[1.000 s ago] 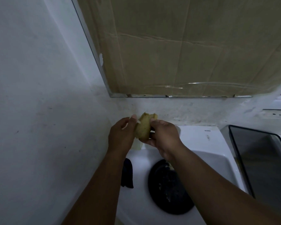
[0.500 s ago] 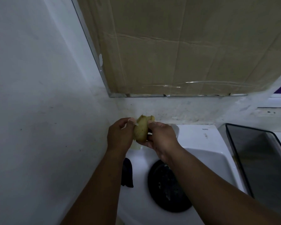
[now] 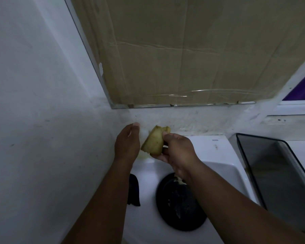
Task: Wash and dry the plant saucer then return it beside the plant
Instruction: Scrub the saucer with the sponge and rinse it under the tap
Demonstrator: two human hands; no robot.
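The black round plant saucer [image 3: 180, 208] lies flat in the white sink [image 3: 224, 175], with pale wet smears on it. Above the sink's back left corner my right hand [image 3: 180, 150] grips a worn yellow sponge [image 3: 153, 141]. My left hand [image 3: 126, 143] is just left of the sponge, a small gap apart. Its fingers are curled round a pale, hard-to-see bottle [image 3: 143, 154], of which only the lower end shows. My right forearm hides part of the saucer's rim.
A dark cloth [image 3: 133, 189] hangs over the sink's left edge. A dark mesh-sided tray [image 3: 275, 173] stands right of the sink. Cardboard [image 3: 183, 50] covers the mirror above. A white wall [image 3: 42, 120] is close on the left.
My hands were together at the sponge. Now the left hand has drawn slightly left and the sponge is tilted, held by the right hand alone.
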